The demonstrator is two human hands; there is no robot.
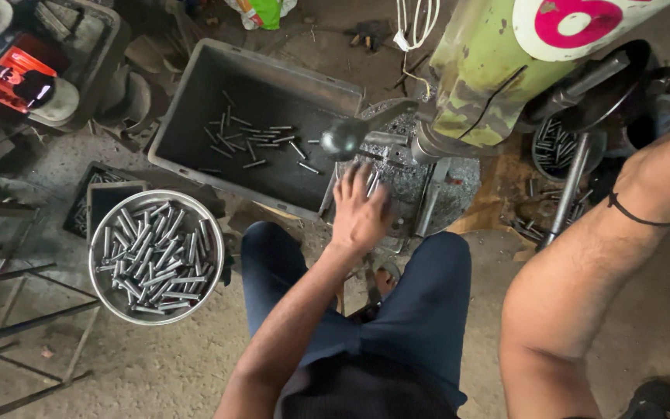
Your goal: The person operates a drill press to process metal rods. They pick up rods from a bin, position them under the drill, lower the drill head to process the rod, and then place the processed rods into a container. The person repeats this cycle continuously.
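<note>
My left hand [360, 208] rests palm down on the metal work table [405, 174] of a green drilling machine [484, 74], fingers spread over small metal pins among shavings; whether it grips a pin is hidden. A black ball-ended lever [343, 138] hangs just above it. My right arm [583, 264] reaches up to the right, its hand out of view near the machine's feed handle [575, 167]. A round steel bowl [157, 256] full of metal pins sits at the left of my knee.
A grey plastic crate [335, 93] with several loose pins lies behind the bowl. A second bowl of pins [556, 147] sits at the right under the machine. Metal frames [32, 326], boxes and clutter stand at the left on a dusty floor.
</note>
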